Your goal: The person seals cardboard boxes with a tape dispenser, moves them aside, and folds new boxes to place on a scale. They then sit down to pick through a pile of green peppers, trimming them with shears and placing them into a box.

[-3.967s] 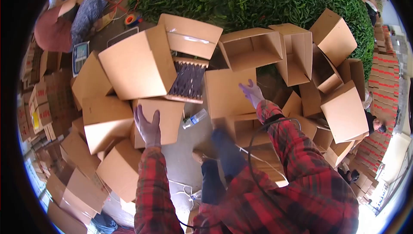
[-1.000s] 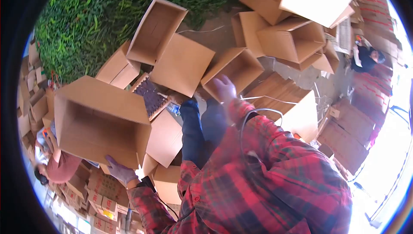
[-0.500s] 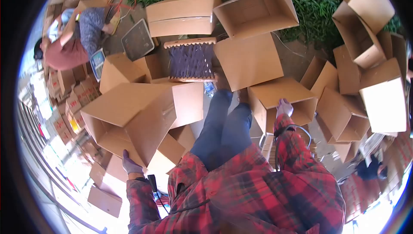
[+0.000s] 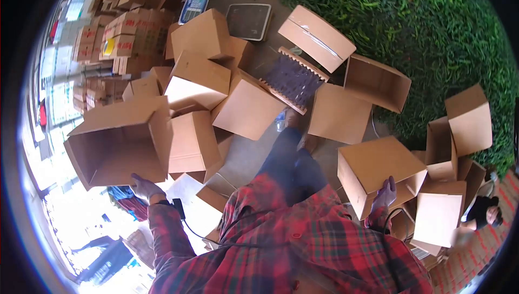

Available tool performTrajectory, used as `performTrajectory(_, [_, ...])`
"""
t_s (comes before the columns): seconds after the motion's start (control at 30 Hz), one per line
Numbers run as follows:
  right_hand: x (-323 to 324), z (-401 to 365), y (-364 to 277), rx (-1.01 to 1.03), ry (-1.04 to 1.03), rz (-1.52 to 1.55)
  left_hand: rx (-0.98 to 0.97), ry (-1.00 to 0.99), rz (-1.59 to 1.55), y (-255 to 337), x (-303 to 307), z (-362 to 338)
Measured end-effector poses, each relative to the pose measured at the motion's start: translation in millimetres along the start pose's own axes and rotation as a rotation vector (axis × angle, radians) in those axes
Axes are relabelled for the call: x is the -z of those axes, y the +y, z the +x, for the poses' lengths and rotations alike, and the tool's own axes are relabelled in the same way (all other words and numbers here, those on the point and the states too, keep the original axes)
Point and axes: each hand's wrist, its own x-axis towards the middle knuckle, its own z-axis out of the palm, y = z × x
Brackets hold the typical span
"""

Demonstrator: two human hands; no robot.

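My left hand (image 4: 146,188), in a thin pale purple glove, grips the lower edge of a large open cardboard box (image 4: 116,150) held up at the left. Its dark inside faces me. At the right, my gloved right hand (image 4: 385,193) is closed on the edge of another open box (image 4: 383,167), whose opening points down and right. Between them my legs stand on the floor, with a low stool (image 4: 294,79) with a dark woven seat in front of my feet. One flat-sided box (image 4: 339,113) stands right of the stool.
More open boxes (image 4: 200,80) pile up at the left, others (image 4: 440,213) at the right. A scale platform (image 4: 248,22) and its display (image 4: 194,8) lie near a seated person's leg. Green leafy plants (image 4: 400,18) spread behind. Another person (image 4: 481,212) is at the far right.
The view has turned, shifting the stool and plants rightward. The left box has swung so its opening shows more, and the right box has tilted with my right hand on it.
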Motion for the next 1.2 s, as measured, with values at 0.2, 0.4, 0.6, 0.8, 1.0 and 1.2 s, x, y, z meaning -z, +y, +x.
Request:
performTrajectory(0.2, [-106,-84,-114,0.248,-0.232,-0.092,0.076,0.183,0.07,10,27,19])
performTrajectory(0.4, [-229,-154,-161,0.062,-0.648,-0.433,-0.143,0.161,0.54,-66,71,33])
performTrajectory(0.6, [-421,-276,-120,0.085,-1.336,-0.136,0.37,0.421,0.352,-96,133,17])
performTrajectory(0.8, [-533,-430,-30,-0.124,-1.876,-0.442,0.349,0.577,0.0,-136,178,19])
performTrajectory(1.0, [-517,-403,22,-0.008,-2.103,-1.06,0.217,0.51,0.223,-84,143,42])
performTrajectory(1.2, [-471,-237,6,-0.089,-1.556,-1.154,0.043,0.402,0.181,-90,94,76])
